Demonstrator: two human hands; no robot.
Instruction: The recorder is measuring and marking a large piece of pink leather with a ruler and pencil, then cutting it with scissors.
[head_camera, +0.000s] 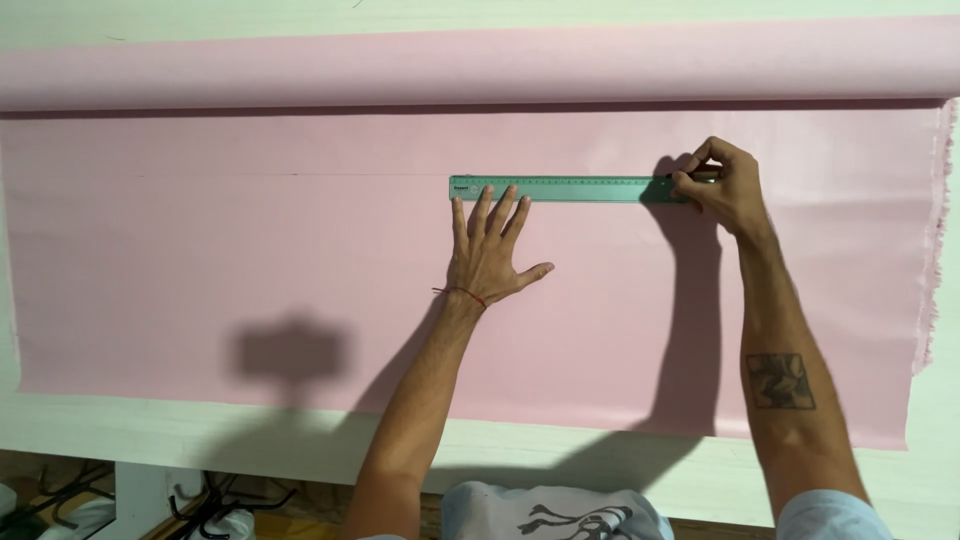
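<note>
My left hand (490, 252) lies flat, fingers spread, fingertips pressing the near edge of the long green plastic ruler (570, 188). My right hand (722, 183) is pinched shut on a thin pen-like marker (mostly hidden), its tip at the ruler's far-right end. Both rest on smooth pink fabric (250, 270), unrolled from its bolt (400, 65) over a white table (230, 430). The ruler spans between my hands.
</note>
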